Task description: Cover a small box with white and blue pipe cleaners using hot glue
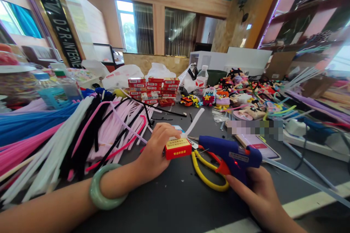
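Note:
My left hand (pixel 155 153), with a green jade bangle (pixel 102 191) on its wrist, is closed round a small red and yellow box (pixel 178 148) resting on the dark table (pixel 169 204). My right hand (pixel 255 193) grips the handle of a blue hot glue gun (pixel 229 151) with an orange trigger. The gun's nozzle points left, just short of the box. A clear glue stick (pixel 306 180) sticks out of the gun's back to the right. Yellow-handled scissors (pixel 206 173) lie under the gun.
Heaps of pink, white, blue and black pipe cleaners (pixel 62 134) cover the left. Stacked red boxes (pixel 153 89) and a water bottle (pixel 201 78) stand behind. Small plush figures (pixel 237 96) crowd the right back. A phone (pixel 258 147) lies beyond the gun.

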Action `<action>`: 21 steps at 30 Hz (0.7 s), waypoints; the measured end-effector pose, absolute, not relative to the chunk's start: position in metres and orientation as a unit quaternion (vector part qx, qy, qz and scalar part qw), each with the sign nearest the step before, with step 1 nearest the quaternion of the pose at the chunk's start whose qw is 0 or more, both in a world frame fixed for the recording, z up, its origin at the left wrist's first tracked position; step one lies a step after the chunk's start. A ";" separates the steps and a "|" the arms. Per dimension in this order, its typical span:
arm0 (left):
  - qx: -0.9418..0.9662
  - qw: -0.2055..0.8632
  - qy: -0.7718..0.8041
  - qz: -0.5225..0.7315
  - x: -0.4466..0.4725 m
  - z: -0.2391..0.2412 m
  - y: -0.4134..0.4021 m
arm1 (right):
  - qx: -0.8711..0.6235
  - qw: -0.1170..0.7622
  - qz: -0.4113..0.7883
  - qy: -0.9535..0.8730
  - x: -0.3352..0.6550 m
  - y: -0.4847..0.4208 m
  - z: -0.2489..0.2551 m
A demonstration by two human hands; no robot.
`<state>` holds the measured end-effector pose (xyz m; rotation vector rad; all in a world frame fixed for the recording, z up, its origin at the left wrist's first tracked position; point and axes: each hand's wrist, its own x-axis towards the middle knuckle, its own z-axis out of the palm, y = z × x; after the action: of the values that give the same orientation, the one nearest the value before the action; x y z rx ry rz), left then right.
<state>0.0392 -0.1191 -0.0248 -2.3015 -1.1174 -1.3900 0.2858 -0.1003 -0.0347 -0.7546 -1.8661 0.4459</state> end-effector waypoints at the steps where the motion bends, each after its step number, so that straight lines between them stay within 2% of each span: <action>1: -0.785 0.113 -0.381 -0.475 0.039 -0.025 -0.119 | -0.312 0.513 0.182 -0.779 0.286 -0.100 -0.035; 21: -0.792 0.108 -0.377 -0.468 0.037 -0.025 -0.119 | -0.321 0.450 0.145 -0.820 0.297 -0.094 -0.047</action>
<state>0.0372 -0.1188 -0.0250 -2.3310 -1.1081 -1.3761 0.2970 -0.0937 -0.0467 -0.7944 -2.0279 0.3581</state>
